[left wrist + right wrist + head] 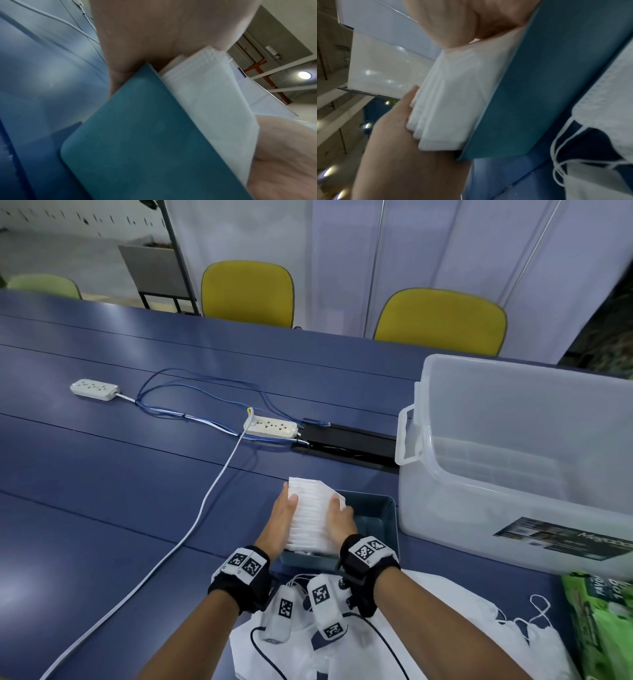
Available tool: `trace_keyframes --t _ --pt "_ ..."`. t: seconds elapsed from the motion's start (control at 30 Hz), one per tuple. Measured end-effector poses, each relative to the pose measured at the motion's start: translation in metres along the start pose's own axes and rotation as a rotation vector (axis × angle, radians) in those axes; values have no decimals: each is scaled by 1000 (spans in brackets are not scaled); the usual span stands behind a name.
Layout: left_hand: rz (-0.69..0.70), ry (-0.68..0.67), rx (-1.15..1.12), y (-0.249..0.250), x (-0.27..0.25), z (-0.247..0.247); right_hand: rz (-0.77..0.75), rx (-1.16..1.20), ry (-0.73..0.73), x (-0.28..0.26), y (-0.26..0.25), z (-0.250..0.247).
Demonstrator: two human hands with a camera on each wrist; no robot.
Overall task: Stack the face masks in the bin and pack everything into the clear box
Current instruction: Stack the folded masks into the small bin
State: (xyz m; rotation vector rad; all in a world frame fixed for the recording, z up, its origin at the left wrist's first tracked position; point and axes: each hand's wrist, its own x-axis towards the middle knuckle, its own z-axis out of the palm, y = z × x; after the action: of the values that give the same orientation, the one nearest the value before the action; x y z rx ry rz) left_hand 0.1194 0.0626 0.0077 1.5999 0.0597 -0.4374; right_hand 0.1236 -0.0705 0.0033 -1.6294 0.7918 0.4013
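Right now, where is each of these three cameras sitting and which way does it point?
Head: worn on the head, looking forward and down at the table; both forearms, left hand and right hand hold the stack of masks in the bin.
Left wrist: under the left wrist, looking up along the palm at the masks.
Right wrist: under the right wrist, looking up; both hands show.
Shared: all three see masks and bin.

Even, soft overhead light leaves pale glare patches on the dark blue slatted table (pixel 102 474). The head view bends lines near its edges. Both wrist views are blurred; a round ceiling lamp (pixel 304 75) glows in the left one.
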Motion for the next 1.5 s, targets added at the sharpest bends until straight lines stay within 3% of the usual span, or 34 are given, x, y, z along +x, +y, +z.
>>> trace_keyframes --t 0.1,0.27,0.4,0.5,0.57,0.67,0.77,0.9,1.03,1.2,1.33,1.5 --pt "-20 -9 30 2 2 0 -22 -25 -17 -8 -5 -6" --pt "-54 38 -52 -3 2 -7 -77 195 0 -26 -11 -37" --pt "161 206 100 3 -14 -7 -133 304 -130 -69 -8 -93" --pt "416 262 265 13 -45 12 -221 243 -90 -92 11 -132" --pt "583 229 397 15 -67 32 -273 121 -28 -101 32 -155" --pt "682 18 588 5 -91 63 -367 -127 66 -107 71 -189" --pt "647 -220 709 -23 -102 90 -335 -372 112 -109 114 -216" --pt "447 -454 889 -59 -109 119 -316 -681 159 -113 164 -240" --pt "344 -616 1115 -80 -116 144 -244 -920 47 -109 190 -247" --pt "374 -637 1403 -86 -119 173 -203 -1080 -81 -102 195 -244" --pt "344 -656 1500 -83 -112 192 -215 -1134 -58 -94 197 -241" --pt "430 -533 1444 -69 -104 196 -214 -1110 30 -83 190 -249"
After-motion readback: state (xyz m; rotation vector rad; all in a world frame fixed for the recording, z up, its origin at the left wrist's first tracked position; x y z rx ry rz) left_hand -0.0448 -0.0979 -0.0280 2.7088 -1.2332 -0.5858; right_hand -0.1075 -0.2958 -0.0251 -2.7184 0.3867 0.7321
